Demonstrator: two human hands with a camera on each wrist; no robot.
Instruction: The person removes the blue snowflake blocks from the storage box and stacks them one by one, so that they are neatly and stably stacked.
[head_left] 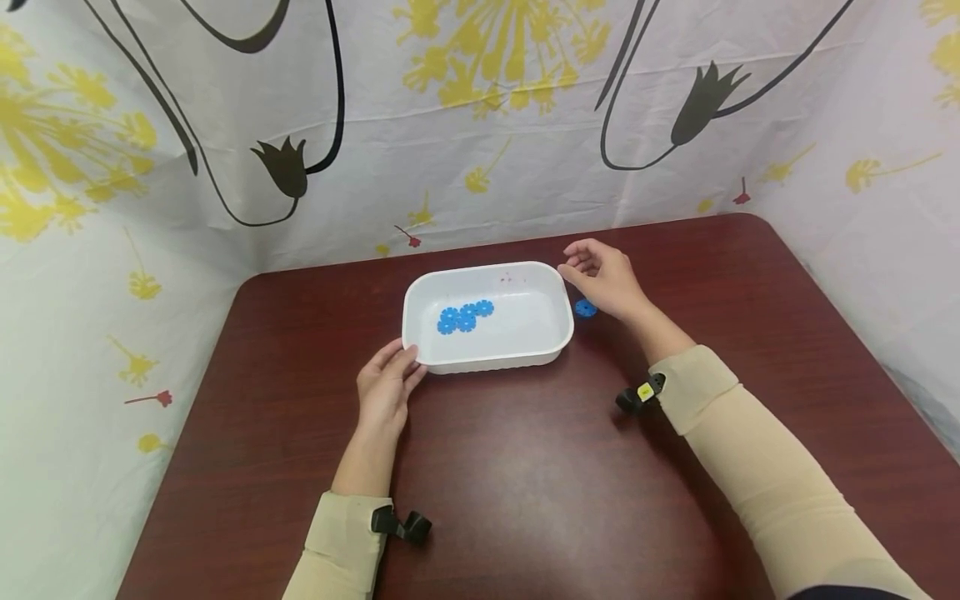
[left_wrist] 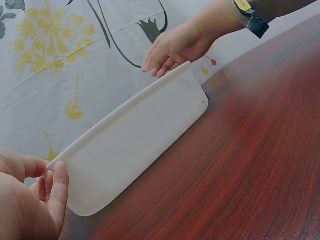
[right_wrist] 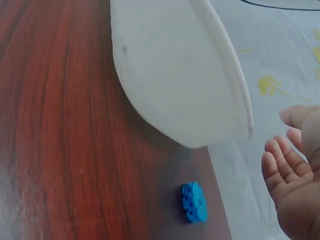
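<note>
Head view: left grip (head_left: 387, 387) pinches rounded white tray (head_left: 525, 325); right grip (head_left: 611, 282) relaxed near notched disc (head_left: 586, 308).

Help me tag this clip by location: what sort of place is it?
Probably a makeshift indoor tabletop workspace: a reddish-brown, round-cornered, wood-grain table stands before white, fabric-like hangings patterned in yellow and grey, and a white rectangular plastic-looking tub holds blue notched discs.

Nothing legible: only a mark, too small, on the yellow label (head_left: 646, 392) of the right wrist strap (head_left: 627, 402)
</note>
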